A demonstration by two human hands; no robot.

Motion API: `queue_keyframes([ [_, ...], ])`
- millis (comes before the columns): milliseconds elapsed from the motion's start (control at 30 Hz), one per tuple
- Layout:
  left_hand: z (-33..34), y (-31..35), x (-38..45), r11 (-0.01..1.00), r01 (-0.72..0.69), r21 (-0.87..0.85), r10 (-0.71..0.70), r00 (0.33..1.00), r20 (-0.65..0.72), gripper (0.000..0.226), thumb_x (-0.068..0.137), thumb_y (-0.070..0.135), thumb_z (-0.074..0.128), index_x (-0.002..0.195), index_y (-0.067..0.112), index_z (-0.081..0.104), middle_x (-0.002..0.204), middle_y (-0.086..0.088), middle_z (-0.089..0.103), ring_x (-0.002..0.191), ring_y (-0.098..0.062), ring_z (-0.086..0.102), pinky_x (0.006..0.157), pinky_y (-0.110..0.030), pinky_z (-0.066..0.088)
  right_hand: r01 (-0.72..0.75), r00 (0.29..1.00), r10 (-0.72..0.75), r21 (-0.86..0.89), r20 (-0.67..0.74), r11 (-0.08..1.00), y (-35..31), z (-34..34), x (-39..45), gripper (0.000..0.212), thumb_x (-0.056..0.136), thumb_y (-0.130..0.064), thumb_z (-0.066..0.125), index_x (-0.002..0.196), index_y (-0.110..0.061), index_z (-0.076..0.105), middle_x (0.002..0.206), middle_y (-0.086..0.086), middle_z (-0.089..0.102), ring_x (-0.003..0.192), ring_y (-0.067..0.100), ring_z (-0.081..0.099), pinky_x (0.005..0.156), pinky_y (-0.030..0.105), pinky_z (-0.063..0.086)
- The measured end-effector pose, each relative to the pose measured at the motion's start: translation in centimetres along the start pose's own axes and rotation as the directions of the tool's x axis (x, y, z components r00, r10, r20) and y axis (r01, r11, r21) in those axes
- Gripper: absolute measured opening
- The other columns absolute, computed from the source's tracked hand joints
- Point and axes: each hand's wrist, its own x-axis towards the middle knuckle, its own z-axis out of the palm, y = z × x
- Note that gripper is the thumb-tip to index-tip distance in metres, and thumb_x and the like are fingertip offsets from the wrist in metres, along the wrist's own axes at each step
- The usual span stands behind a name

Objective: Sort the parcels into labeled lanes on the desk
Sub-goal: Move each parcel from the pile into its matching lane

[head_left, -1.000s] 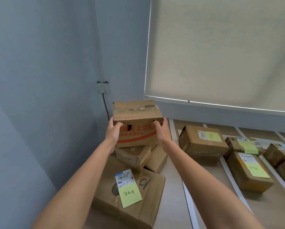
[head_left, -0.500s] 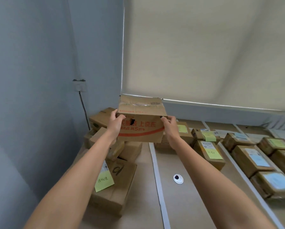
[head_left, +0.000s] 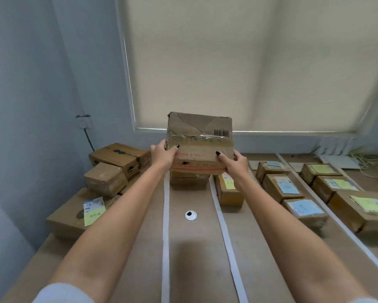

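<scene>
A worn brown cardboard parcel (head_left: 200, 136) with red print, clear tape and a barcode is held up in the air over the far end of the desk (head_left: 194, 259). My left hand (head_left: 162, 155) grips its left side and my right hand (head_left: 235, 161) grips its right side. The parcel is tilted so its top faces me. It hangs above the lane between two white tape strips (head_left: 166, 215), over another brown box (head_left: 188, 179) lying there.
A heap of unsorted boxes (head_left: 106, 178) lies at the left by the wall. Lanes to the right hold several labelled parcels (head_left: 283, 188) in rows. A round cable grommet (head_left: 190, 214) sits in the middle lane. Cables and a white device lie at the far right.
Both hands carried the parcel from above the left heap rightward over the taped lane and tilted its top toward me. The view swung right and down.
</scene>
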Motion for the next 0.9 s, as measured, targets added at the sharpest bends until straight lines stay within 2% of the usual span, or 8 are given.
queue_keyframes([
  [100, 3.8, 2.1, -4.4, 0.995, -0.090, -0.045, 0.090, 0.996, 0.020, 0.051, 0.090, 0.011, 0.058, 0.139, 0.017, 0.044, 0.134, -0.007, 0.051, 0.122, -0.024, 0.049, 0.098, -0.029, 0.041, 0.040, 0.999, -0.041, -0.021, -0.016, 0.999, 0.9, -7.0, -1.5, 0.063, 0.080, -0.022, 0.073, 0.137, -0.015, 0.046, 0.125, 0.000, 0.053, 0.111, 0.016, 0.051, 0.096, 0.037, 0.049],
  [233, 9.0, 4.8, -9.7, 0.983, -0.094, -0.156, 0.109, 0.990, 0.089, 0.050, 0.087, -0.004, 0.057, 0.133, 0.012, 0.046, 0.131, -0.007, 0.055, 0.118, -0.021, 0.052, 0.085, -0.027, 0.051, 0.096, 0.991, -0.099, -0.038, -0.085, 0.995, 2.1, -15.7, -3.1, 0.053, 0.079, -0.007, 0.072, 0.128, -0.018, 0.056, 0.116, -0.002, 0.063, 0.102, 0.014, 0.058, 0.075, 0.022, 0.052],
  [333, 12.6, 6.5, -12.7, 0.966, 0.030, -0.258, 0.011, 0.988, 0.157, 0.015, 0.094, 0.020, 0.046, 0.107, 0.013, 0.051, 0.115, -0.010, 0.059, 0.103, -0.024, 0.056, 0.079, -0.034, 0.049, 0.076, 0.985, -0.079, -0.025, -0.152, 0.997, 2.3, -21.1, -3.7, 0.043, 0.079, 0.004, 0.067, 0.119, -0.012, 0.061, 0.112, 0.005, 0.066, 0.102, 0.018, 0.062, 0.081, 0.030, 0.056],
  [433, 15.5, 7.9, -15.0, 0.891, 0.186, -0.414, -0.098, 0.970, 0.224, 0.034, 0.094, 0.044, 0.034, 0.089, 0.016, 0.052, 0.095, -0.009, 0.060, 0.093, -0.027, 0.058, 0.077, -0.040, 0.048, 0.021, 0.987, -0.001, 0.119, -0.162, 0.993, 1.8, -25.9, -4.5, 0.020, 0.089, -0.001, 0.049, 0.097, -0.010, 0.065, 0.105, 0.012, 0.067, 0.096, 0.022, 0.063, 0.076, 0.029, 0.054],
  [533, 18.1, 8.3, -16.3, 0.862, 0.312, -0.401, -0.197, 0.933, 0.302, 0.063, 0.089, 0.065, 0.030, 0.116, 0.013, 0.054, 0.111, -0.010, 0.059, 0.110, -0.035, 0.055, 0.088, -0.050, 0.047, -0.030, 0.980, 0.083, 0.276, -0.183, 0.961, 1.3, -29.1, -5.3, 0.029, 0.095, -0.017, 0.037, 0.082, -0.011, 0.062, 0.094, 0.013, 0.065, 0.085, 0.020, 0.062, 0.064, 0.026, 0.050],
  [633, 20.1, 8.1, -17.4, 0.845, 0.412, -0.339, -0.251, 0.867, 0.430, 0.080, 0.086, 0.066, 0.037, 0.139, 0.006, 0.036, 0.136, -0.024, 0.045, 0.121, -0.042, 0.048, 0.087, -0.052, 0.046, -0.079, 0.978, 0.114, 0.194, -0.177, 0.978, 1.9, -31.9, -5.9, 0.043, 0.095, -0.044, 0.036, 0.096, -0.010, 0.062, 0.093, 0.010, 0.064, 0.085, 0.022, 0.061, 0.063, 0.030, 0.048],
  [833, 23.5, 8.0, -18.2, 0.887, 0.370, -0.277, -0.114, 0.757, 0.644, 0.062, 0.090, 0.042, 0.053, 0.141, 0.022, 0.025, 0.131, -0.014, 0.044, 0.116, -0.033, 0.048, 0.083, -0.048, 0.051, -0.172, 0.980, 0.190, 0.223, -0.063, 0.960, 4.9, -35.7, -6.6, 0.051, 0.093, -0.060, 0.028, 0.106, -0.020, 0.057, 0.109, 0.008, 0.061, 0.103, 0.023, 0.056, 0.087, 0.039, 0.049],
  [900, 24.8, 7.6, -18.1, 0.905, 0.324, -0.276, -0.057, 0.735, 0.675, 0.059, 0.091, 0.029, 0.055, 0.140, 0.030, 0.023, 0.125, -0.009, 0.048, 0.112, -0.028, 0.050, 0.084, -0.046, 0.051, -0.156, 0.987, 0.159, 0.176, -0.004, 0.972, 4.9, -36.4, -6.5, 0.045, 0.094, -0.057, 0.030, 0.104, -0.026, 0.060, 0.105, -0.002, 0.064, 0.098, 0.013, 0.058, 0.080, 0.033, 0.047],
])
